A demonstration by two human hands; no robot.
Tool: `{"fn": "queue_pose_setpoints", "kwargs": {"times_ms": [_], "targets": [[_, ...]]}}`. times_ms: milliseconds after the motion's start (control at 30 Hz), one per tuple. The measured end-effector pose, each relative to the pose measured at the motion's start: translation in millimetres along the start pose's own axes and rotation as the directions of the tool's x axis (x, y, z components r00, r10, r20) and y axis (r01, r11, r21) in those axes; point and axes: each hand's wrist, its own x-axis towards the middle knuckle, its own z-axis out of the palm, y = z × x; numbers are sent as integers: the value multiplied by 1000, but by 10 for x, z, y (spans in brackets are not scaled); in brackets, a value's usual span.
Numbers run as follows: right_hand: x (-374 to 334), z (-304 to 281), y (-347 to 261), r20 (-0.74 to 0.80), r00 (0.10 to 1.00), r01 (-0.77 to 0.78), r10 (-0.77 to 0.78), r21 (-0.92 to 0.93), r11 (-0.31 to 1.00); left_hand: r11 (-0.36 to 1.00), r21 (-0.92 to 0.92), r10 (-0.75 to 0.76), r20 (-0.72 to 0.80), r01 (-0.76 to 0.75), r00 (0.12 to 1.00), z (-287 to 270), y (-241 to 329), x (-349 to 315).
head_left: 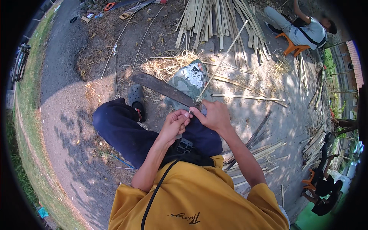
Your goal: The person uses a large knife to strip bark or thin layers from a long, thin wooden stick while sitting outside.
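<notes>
A dark, broad-bladed machete [163, 89] slants across in front of my knees, its wide end pointing to the far left. Around its near end my right hand [215, 117] is closed, with the thumb stretched toward my other hand. My left hand [176, 124] pinches the small pale end of what looks like a thin bamboo strip, close against the right thumb. That long strip [224, 57] runs from beside my right hand up toward the pile, with a curl of shaving by the blade. A grey-green cloth [180, 85] with a white print lies beneath the blade.
Bamboo strips [214, 19] are heaped ahead, and more strips [264, 151] lie at my right. Curly shavings [153, 66] cover the ground. Saws [136, 9] rest at the far left. One person [303, 32] sits on an orange stool [291, 45]; another [324, 188] sits lower right.
</notes>
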Motion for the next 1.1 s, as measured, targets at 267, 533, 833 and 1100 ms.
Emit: {"fn": "queue_pose_setpoints", "kwargs": {"times_ms": [267,533,833,1100], "targets": [[-4,51,-42,15,1000,18,-18,-9,1000,996,-77,-43,-10,42,999,-129,-70,-279],[-6,125,-92,-43,996,80,-82,-59,995,992,-109,-64,-43,59,997,-212,-134,-609],[-32,49,-106,-52,998,44,-44,-9,999,987,-120,-118,-102,105,988,-359,-259,-1245],[-58,119,-109,-78,995,63,-64,-17,998,994,-36,-103,-161,99,982,-405,-191,-1534]]}}
